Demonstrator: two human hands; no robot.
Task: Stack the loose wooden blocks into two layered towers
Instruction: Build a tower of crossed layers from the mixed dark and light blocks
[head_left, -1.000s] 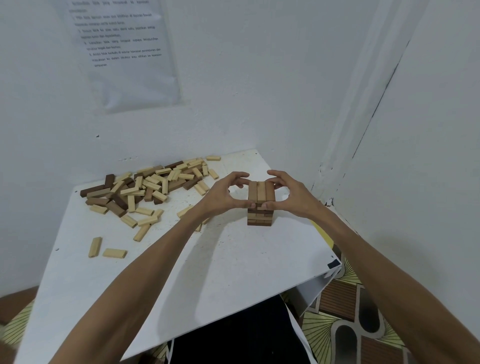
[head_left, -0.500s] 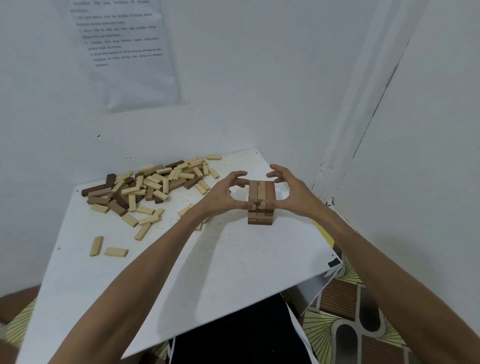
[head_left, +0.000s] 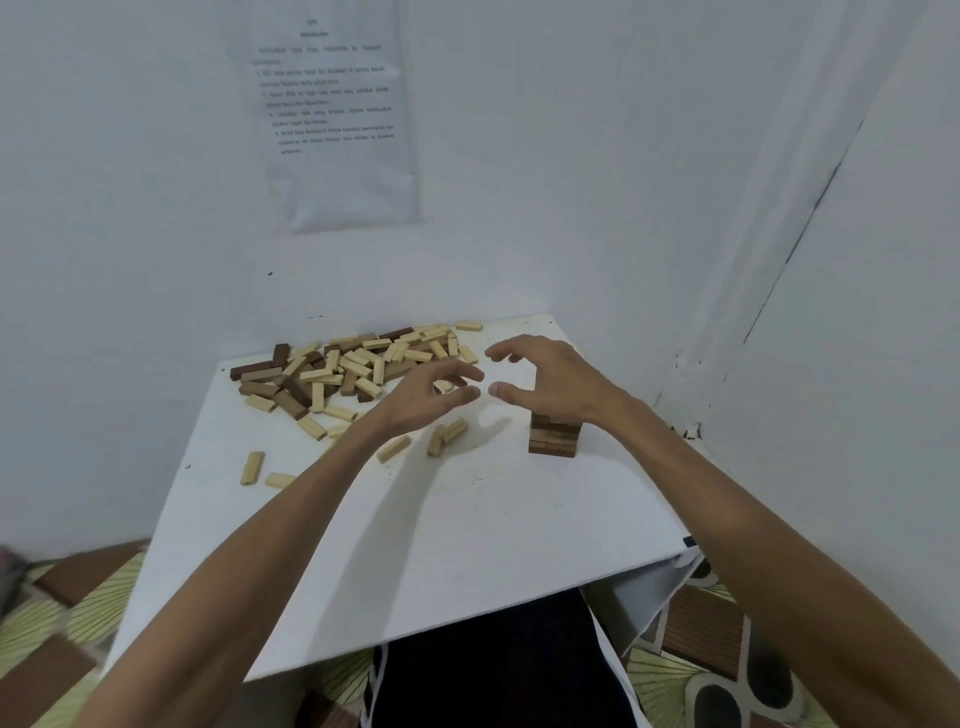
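Observation:
A short tower of brown wooden blocks (head_left: 554, 438) stands on the white table (head_left: 467, 545) at the right; my right wrist hides its top. My right hand (head_left: 545, 376) hovers above and left of the tower, fingers spread and loosely curved, holding nothing. My left hand (head_left: 431, 392) hangs beside it over the table, fingers relaxed and empty, its fingertips close to my right thumb. A pile of loose light and dark blocks (head_left: 343, 371) lies at the table's back left. A few stray light blocks (head_left: 447, 434) lie under my left hand.
Two single light blocks (head_left: 253, 467) lie near the table's left edge. White walls close in behind and to the right, with a printed sheet (head_left: 332, 114) on the back wall. Patterned floor (head_left: 727, 649) shows below the table's front edge.
Both hands have let go of the tower and lifted up and to the left, toward the pile. The tower stands free. The camera has tilted, shifting the scene.

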